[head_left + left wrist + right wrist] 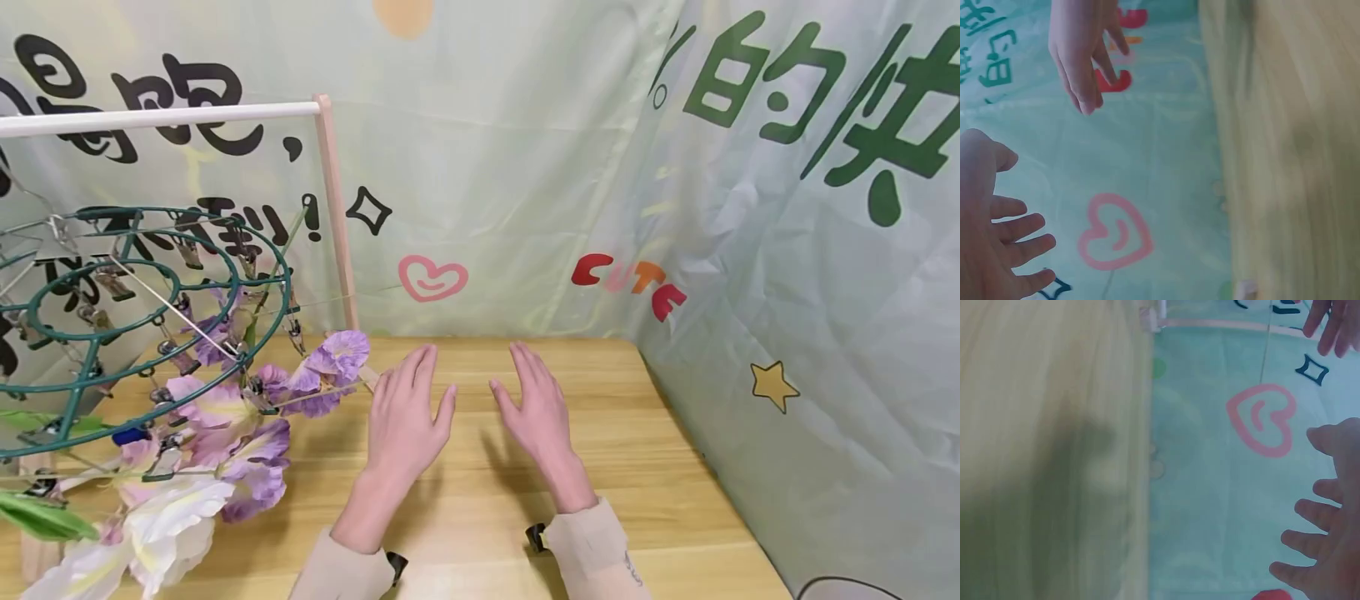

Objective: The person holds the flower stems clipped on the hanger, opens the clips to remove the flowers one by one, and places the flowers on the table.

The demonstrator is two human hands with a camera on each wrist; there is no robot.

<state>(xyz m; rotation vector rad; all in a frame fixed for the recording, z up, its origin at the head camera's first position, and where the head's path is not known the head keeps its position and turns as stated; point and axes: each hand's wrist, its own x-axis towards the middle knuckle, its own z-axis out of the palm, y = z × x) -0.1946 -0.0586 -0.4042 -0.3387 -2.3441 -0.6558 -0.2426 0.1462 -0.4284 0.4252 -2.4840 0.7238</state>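
Both hands are held out over the wooden table, apart from each other, with nothing in them. The left hand has its fingers extended and its thumb spread toward the right hand. In the left wrist view the left hand shows spread fingers, and the right hand hangs above it. The right wrist view shows the right hand with fingers apart. Nearest to the left hand are purple artificial flowers, clipped to a round green hanging rack.
The rack hangs from a stand with a white bar and a pink wooden post at the left. White flowers and green leaves hang low at the front left. Printed cloth walls the table's back and right side.
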